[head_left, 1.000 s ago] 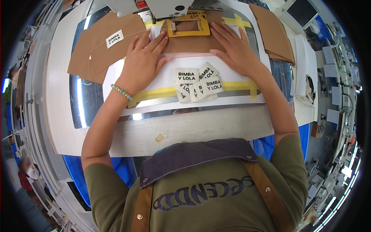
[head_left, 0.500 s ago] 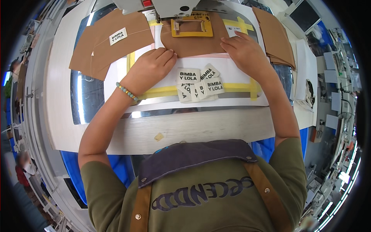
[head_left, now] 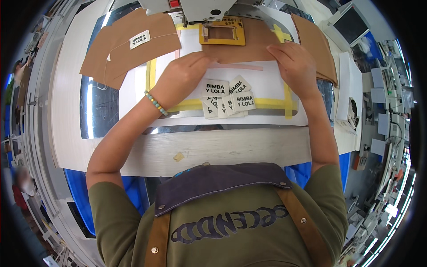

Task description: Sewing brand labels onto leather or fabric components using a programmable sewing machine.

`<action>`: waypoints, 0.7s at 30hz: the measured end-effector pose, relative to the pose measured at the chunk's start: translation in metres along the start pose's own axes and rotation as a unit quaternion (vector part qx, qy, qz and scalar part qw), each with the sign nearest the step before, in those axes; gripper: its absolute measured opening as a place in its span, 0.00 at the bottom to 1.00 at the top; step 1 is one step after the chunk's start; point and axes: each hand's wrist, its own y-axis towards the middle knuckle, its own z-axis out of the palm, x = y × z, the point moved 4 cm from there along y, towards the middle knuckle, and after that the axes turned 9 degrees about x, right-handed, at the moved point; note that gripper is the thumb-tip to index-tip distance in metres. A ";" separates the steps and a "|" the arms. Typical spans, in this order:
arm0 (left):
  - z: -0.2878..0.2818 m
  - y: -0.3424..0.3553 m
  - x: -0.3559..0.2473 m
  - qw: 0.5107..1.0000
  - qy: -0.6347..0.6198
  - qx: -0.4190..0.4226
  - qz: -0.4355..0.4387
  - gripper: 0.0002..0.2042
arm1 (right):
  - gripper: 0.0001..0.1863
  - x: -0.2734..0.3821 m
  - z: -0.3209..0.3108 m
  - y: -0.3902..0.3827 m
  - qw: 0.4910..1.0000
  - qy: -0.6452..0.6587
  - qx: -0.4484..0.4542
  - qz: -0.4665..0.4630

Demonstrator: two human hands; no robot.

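A brown flat panel [head_left: 260, 42], like leather or card, lies under the sewing machine head [head_left: 202, 10]. A yellow rectangular clamp frame [head_left: 241, 39] rests over its left part. My left hand [head_left: 189, 69] is closed at the panel's near left corner, its fingertips partly hidden behind the hand. At the near right corner, my right hand [head_left: 296, 66] pinches the panel's edge between thumb and fingers. Several white printed labels [head_left: 216, 87] lie in an overlapping pile on the white sheet [head_left: 267, 86] between my forearms.
Brown panels [head_left: 115, 58] lie at left, the top one bearing a white label [head_left: 139, 39] and a loose thread. More brown panels [head_left: 313, 49] are stacked at right. Yellow tape [head_left: 267, 103] borders the white sheet. A small monitor [head_left: 351, 20] stands at the far right.
Both hands have moved to the right, and the brown panel has shifted right under the machine with them. More of the white sheet shows at the panel's left. The label pile looks unmoved.
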 end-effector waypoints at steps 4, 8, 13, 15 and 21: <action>0.018 0.018 -0.006 0.994 0.045 0.069 0.070 0.16 | 0.10 0.006 -0.023 -0.012 0.997 -0.068 -0.035 -0.012; 0.034 0.038 -0.006 0.983 0.069 0.122 0.117 0.15 | 0.09 0.008 -0.021 -0.028 0.997 -0.082 0.002 0.015; 0.047 0.047 -0.008 0.977 0.113 0.096 0.157 0.13 | 0.09 -0.002 -0.020 -0.039 0.992 -0.100 0.007 0.073; 0.048 0.049 -0.010 0.970 0.144 0.074 0.179 0.12 | 0.10 -0.004 -0.014 -0.043 0.990 -0.116 0.005 0.082; 0.033 0.027 0.005 0.955 0.257 0.091 0.119 0.07 | 0.17 -0.002 0.024 -0.020 0.993 -0.080 0.058 0.068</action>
